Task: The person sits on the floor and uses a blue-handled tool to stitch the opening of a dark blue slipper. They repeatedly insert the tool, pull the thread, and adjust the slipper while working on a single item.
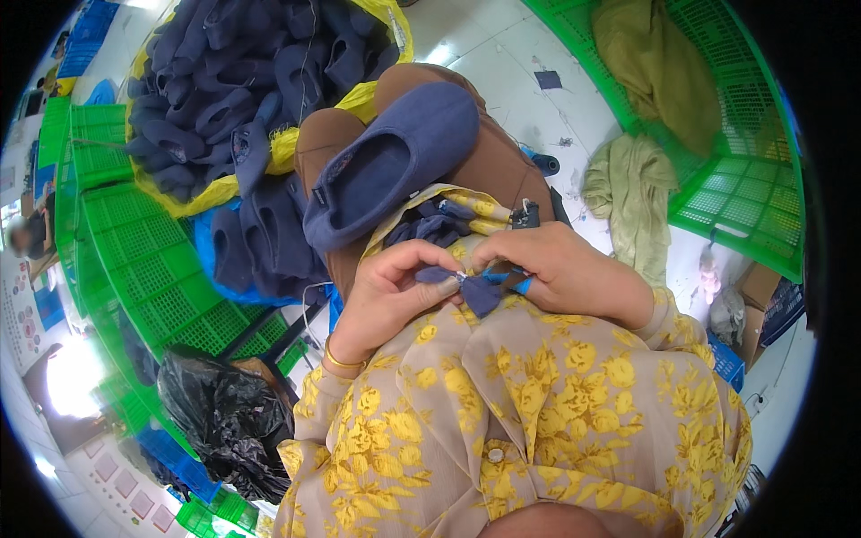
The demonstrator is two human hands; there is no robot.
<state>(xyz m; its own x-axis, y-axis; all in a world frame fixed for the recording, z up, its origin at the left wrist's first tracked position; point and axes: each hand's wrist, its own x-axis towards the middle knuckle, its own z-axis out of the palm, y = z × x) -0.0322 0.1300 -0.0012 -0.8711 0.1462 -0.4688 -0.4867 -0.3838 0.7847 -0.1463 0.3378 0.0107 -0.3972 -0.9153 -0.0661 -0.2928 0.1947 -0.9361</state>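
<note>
Close to my lap, my left hand (392, 291) pinches a small navy fabric bow (480, 292) between thumb and fingertips. A bit of white shows at its centre. Against the bow's other side is my right hand (563, 269), its fingers closed round a small dark tool with blue wrapping (518, 282); its tip is hidden, so its exact kind cannot be made out. A navy slipper (439, 134) lies across my knees, its opening facing up. Just beyond my hands, navy fabric pieces (426, 226) sit in a yellow-patterned cloth on my lap.
Many navy slippers (202, 117) fill a yellow sack at the far left, with more on blue plastic beside it. Green crates (143, 269) line the left; another green crate (735, 193) at right holds olive cloth. A black plastic bag (220, 417) stands at near left.
</note>
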